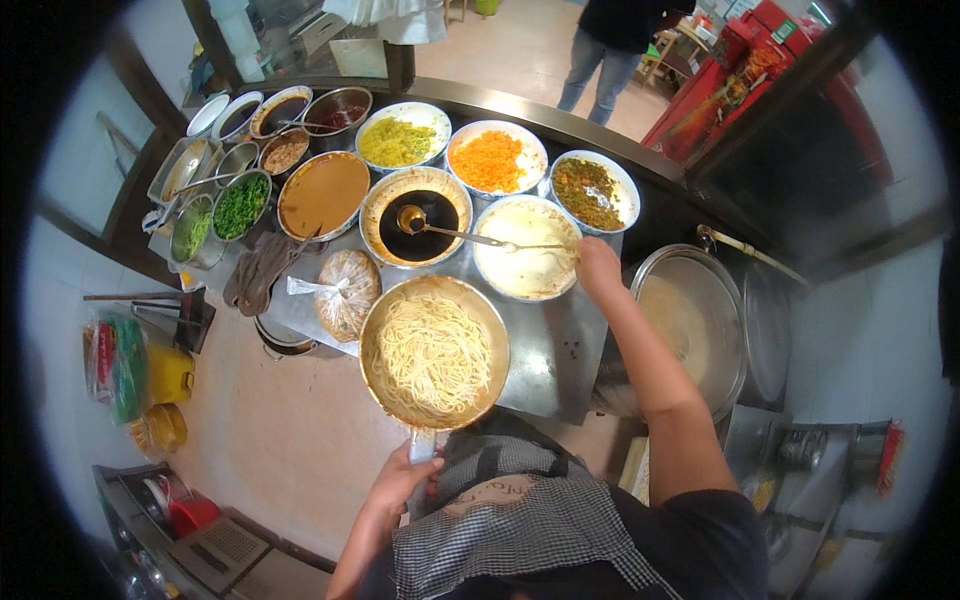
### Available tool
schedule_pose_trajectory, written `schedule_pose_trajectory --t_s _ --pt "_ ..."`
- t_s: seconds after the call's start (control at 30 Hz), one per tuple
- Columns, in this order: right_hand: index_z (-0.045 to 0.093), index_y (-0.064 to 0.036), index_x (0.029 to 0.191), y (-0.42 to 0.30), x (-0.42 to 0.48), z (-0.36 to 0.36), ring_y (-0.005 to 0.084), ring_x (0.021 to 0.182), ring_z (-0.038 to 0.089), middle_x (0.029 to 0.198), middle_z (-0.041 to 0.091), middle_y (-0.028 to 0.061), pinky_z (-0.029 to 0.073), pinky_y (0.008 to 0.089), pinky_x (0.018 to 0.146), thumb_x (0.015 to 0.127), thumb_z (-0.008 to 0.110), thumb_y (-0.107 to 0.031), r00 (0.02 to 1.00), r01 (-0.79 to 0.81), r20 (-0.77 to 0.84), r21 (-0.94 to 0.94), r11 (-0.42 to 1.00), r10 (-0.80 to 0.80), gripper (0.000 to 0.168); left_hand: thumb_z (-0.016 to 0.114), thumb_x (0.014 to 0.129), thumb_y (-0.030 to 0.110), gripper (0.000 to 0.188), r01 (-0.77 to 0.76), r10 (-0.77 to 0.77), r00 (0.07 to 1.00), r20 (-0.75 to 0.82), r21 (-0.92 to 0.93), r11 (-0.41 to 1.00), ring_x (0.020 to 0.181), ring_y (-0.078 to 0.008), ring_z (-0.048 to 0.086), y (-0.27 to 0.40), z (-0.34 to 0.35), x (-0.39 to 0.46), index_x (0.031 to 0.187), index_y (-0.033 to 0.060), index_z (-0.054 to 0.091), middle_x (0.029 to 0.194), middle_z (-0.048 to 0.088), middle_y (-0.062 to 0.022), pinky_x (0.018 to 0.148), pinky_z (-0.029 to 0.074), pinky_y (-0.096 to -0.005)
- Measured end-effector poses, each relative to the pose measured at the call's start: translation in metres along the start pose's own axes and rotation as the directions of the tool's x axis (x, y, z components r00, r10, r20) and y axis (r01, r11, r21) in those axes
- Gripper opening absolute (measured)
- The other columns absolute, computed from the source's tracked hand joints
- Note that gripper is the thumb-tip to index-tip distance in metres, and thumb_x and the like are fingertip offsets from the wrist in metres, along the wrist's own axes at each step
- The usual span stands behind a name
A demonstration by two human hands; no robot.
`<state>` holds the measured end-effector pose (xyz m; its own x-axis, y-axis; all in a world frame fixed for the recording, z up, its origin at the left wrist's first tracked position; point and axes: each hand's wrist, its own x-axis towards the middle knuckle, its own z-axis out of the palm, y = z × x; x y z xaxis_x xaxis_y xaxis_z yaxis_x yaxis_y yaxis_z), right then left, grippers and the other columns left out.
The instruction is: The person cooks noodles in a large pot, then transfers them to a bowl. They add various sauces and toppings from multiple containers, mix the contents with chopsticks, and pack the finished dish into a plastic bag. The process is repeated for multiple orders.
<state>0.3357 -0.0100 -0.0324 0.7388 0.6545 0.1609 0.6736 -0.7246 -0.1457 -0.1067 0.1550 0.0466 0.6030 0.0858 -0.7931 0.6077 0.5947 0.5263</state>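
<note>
My left hand (pixel 401 476) grips the handle of a metal pan (pixel 501 352) in front of my apron. Pale noodles (pixel 433 352) lie in a heap inside it. My right hand (pixel 598 266) is closed around the end of a long-handled ladle (pixel 484 240). The ladle's round cup is over the dark sauce (pixel 397 240) in a wide bowl (pixel 375 191), with some dark liquid in it. Its handle crosses above a bowl of pale yellowish food (pixel 525 266), whose exact kind I cannot tell.
Bowls of brown sauce (pixel 324 193), chopped greens (pixel 241 206), shredded orange food (pixel 487 161) and yellow shreds (pixel 397 142) crowd the counter. A tied plastic bag (pixel 346 296) sits left of the pan. To the right stands a large pot (pixel 679 322) of cloudy liquid. A person (pixel 611 56) stands beyond the counter.
</note>
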Motion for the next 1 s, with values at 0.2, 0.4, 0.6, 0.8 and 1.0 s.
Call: schedule_pose_trajectory --t_s 0.2,0.4,0.6,0.8,1.0 --pt "0.068 -0.011 0.084 0.028 0.029 0.04 0.0282 0.086 0.057 0.083 0.063 0.0104 0.043 0.0412 0.081 0.074 0.057 -0.01 0.988 0.141 0.089 -0.189 0.972 -0.126 0.016 0.062 0.083 0.008 0.026 -0.061 0.055 0.995 -0.081 -0.074 0.995 0.055 -0.0121 0.051 0.008 0.001 -0.004 0.107 0.0031 0.052 0.071 0.054 -0.004 0.048 0.042 -0.0246" --pt "0.07 -0.014 0.093 0.009 0.025 -0.016 0.0279 0.08 0.062 0.083 0.064 0.0078 0.048 0.0384 0.069 0.077 0.064 -0.016 0.98 -0.04 0.197 0.269 0.962 -0.015 0.017 0.057 0.085 0.008 0.029 -0.02 0.012 0.994 -0.112 -0.072 0.997 0.055 -0.0122 0.05 0.028 0.012 0.005 0.113 0.0028 0.05 0.072 0.051 -0.0036 0.049 0.042 -0.0243" --pt "0.071 -0.009 0.086 0.016 -0.001 0.012 0.0285 0.075 0.064 0.081 0.066 0.0108 0.05 0.0362 0.066 0.078 0.065 -0.013 0.99 -0.08 0.136 0.43 0.899 0.023 0.011 0.056 0.086 0.009 0.029 0.011 -0.019 0.995 -0.099 -0.083 0.997 0.054 -0.0108 0.049 0.055 0.037 0.015 0.113 0.0024 0.05 0.072 0.05 -0.0028 0.048 0.041 -0.0225" --pt "0.069 0.0 0.09 0.019 -0.012 -0.023 0.0192 0.071 0.064 0.079 0.066 0.0124 0.048 0.0284 0.064 0.078 0.066 -0.007 0.966 -0.253 0.219 0.667 0.701 0.14 0.015 0.061 0.083 0.008 0.027 0.043 -0.053 0.992 -0.113 -0.092 0.995 0.054 -0.0107 0.049 0.063 0.05 0.025 0.108 0.0029 0.051 0.069 0.05 -0.0025 0.048 0.042 -0.023" --pt "0.067 -0.001 0.096 -0.002 -0.027 -0.065 0.0184 0.071 0.059 0.081 0.062 0.0098 0.046 0.0277 0.063 0.08 0.06 0.0 0.998 -0.069 0.045 0.67 0.739 0.052 0.017 0.06 0.082 0.008 0.027 0.048 -0.05 0.999 -0.02 -0.083 0.995 0.055 -0.0097 0.05 0.069 0.051 0.026 0.107 0.0006 0.051 0.069 0.049 -0.0021 0.048 0.042 -0.0212"
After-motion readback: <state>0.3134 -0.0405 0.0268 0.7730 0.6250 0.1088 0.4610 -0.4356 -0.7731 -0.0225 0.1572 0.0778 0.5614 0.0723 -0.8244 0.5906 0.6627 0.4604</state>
